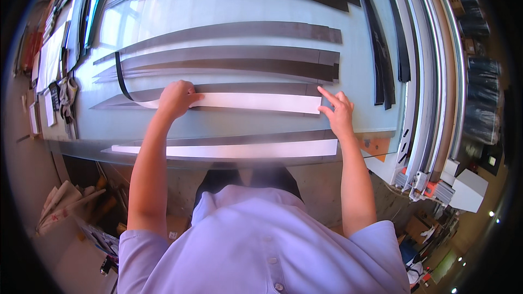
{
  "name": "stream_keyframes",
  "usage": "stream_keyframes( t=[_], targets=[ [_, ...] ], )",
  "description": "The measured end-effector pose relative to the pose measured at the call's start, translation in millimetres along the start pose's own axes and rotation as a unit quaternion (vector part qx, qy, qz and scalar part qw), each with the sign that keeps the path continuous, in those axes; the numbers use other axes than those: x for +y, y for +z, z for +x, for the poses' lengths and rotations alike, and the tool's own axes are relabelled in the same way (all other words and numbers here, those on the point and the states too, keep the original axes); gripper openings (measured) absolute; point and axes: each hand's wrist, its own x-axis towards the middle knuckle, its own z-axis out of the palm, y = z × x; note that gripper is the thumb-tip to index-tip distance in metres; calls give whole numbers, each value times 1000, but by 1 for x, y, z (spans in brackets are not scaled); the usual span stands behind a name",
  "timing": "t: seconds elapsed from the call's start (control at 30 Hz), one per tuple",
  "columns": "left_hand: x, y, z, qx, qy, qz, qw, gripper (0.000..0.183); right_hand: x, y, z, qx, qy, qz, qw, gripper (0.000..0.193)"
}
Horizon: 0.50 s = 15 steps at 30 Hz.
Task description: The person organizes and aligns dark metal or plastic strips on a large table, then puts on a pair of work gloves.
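Note:
A long white strip (261, 102) lies over a dark grey tapered strip (256, 87) on the glass-topped table (229, 124). My left hand (177, 99) is closed on the white strip left of its middle. Beyond that hand the strip's tail bends upward and shows a black side (121, 76). My right hand (340, 112) is at the strip's square right end, thumb at its edge. Its index finger stretches to the grey strip, apart from the thumb. Nearer to me, a second white strip (256, 149) lies on another grey strip (283, 137).
Several grey strips (229, 54) lie farther back, with more stacked at the far edge. Black strips (376, 49) run along the right side, beside a metal rail (436, 76). At the left are a calculator (54, 92) and gloves (69, 95). The table's front edge is close to my body.

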Motion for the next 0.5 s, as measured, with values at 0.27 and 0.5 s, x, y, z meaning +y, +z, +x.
stream_keyframes(
  t=[0.27, 0.5],
  targets=[
    [-10, 6, 2, 8, 20, -2, 1000, 34, -1, 0, 1, -4, 0, -8, 1000, 61],
    [-9, 6, 5, 2, 21, 10, 1000, 32, -4, -2, 1, -9, 4, -8, 1000, 61]
  ],
)
